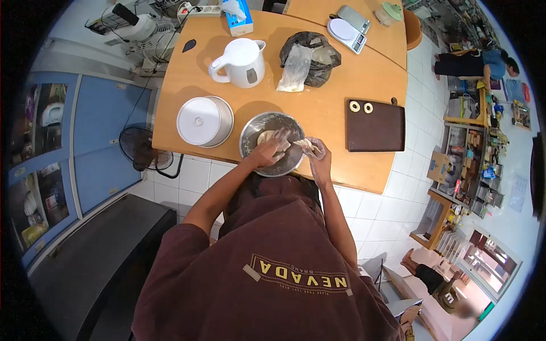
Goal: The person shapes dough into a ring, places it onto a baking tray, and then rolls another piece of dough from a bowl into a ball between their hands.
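Note:
A steel bowl (248,138) stands at the front edge of the wooden table, with pale dough (265,137) inside. My left hand (266,153) reaches into the bowl, in a clear glove; its fingers touch the dough, but whether they grip any is too small to tell. Just right of the bowl's rim, my right hand (319,157), also gloved, is closed on a piece of dough (306,145). A dark tray (375,128) farther right holds two dough rings (362,107) near its back left corner.
On the table (273,28) are a white lidded container (203,121), a white kettle (243,63), a black plastic bag (323,73), a scale (346,34) and a tissue box (239,23). A fan (139,146) stands at the left. Two people are in the background at right.

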The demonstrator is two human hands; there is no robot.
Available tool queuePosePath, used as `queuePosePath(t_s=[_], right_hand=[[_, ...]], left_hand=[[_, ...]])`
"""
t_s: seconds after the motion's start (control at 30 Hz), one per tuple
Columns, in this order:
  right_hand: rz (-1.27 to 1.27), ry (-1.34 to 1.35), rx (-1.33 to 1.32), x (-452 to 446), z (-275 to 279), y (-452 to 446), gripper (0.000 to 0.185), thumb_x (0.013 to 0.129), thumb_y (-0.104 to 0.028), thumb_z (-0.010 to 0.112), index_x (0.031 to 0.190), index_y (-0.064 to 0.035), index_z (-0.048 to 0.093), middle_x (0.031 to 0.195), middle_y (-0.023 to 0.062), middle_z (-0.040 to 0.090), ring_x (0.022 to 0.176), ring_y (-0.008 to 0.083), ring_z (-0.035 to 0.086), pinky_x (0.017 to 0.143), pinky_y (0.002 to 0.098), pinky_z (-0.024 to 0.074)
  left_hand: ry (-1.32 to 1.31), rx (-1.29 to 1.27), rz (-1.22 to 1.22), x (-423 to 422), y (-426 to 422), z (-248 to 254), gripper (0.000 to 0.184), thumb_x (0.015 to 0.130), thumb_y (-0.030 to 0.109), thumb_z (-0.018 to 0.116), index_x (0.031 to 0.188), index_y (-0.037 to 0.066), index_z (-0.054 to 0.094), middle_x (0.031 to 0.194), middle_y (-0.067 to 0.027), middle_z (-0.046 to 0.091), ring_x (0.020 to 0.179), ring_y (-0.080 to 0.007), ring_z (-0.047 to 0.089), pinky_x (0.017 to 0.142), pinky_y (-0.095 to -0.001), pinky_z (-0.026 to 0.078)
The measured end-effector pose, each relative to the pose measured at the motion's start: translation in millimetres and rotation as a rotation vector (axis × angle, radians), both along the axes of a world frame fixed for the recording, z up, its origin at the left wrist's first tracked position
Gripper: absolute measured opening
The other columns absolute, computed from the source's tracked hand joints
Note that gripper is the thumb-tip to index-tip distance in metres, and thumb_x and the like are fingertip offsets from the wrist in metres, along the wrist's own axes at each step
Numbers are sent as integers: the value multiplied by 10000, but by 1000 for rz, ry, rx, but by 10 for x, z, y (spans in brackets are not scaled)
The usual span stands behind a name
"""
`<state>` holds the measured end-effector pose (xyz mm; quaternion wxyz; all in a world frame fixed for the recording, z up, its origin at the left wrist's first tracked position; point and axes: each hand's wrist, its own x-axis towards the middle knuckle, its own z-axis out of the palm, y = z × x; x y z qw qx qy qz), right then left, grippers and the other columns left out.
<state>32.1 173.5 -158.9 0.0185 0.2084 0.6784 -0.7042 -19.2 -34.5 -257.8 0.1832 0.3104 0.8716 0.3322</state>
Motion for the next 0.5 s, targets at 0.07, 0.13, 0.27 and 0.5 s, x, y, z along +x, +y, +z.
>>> queuePosePath(t_s=[0.07, 0.13, 0.27, 0.5], right_hand=[[-1, 15, -65, -69, 143, -72, 251, 933, -13, 729, 1172, 20, 660, 1132, 78, 696, 1025, 150, 658, 945, 310, 536], [35, 20, -113, -145, 379, -144, 282, 937, -19, 726, 1207, 20, 657, 1163, 93, 695, 1051, 162, 663, 961, 314, 542], [110, 81, -96, -305, 683, -371, 274, 942, -33, 725, 1200, 34, 664, 1131, 101, 715, 1030, 157, 677, 898, 308, 550], [350, 290, 470, -505, 1099, -696, 249, 878, -35, 750, 1121, 7, 719, 1034, 161, 744, 948, 255, 726, 846, 335, 554]], left_hand=[[-424, 302, 227, -115, 38, 245, 663, 1049, 444, 512, 1617, 158, 326, 1623, -166, 382, 1455, -313, 429, 1150, -583, 375], [-922, 702, 412, -214, 75, 420, 699, 1059, 566, 419, 1617, 155, 328, 1620, -151, 396, 1453, -311, 432, 1153, -552, 384], [-1426, 1330, 440, -376, 137, 1029, 872, 1015, 754, 263, 1594, 111, 371, 1600, -110, 447, 1476, -273, 414, 1185, -472, 360], [-1300, 1473, 469, -572, 112, 1796, 946, 1010, 764, 200, 1605, 36, 312, 1626, -176, 385, 1498, -297, 378, 1235, -450, 302]])
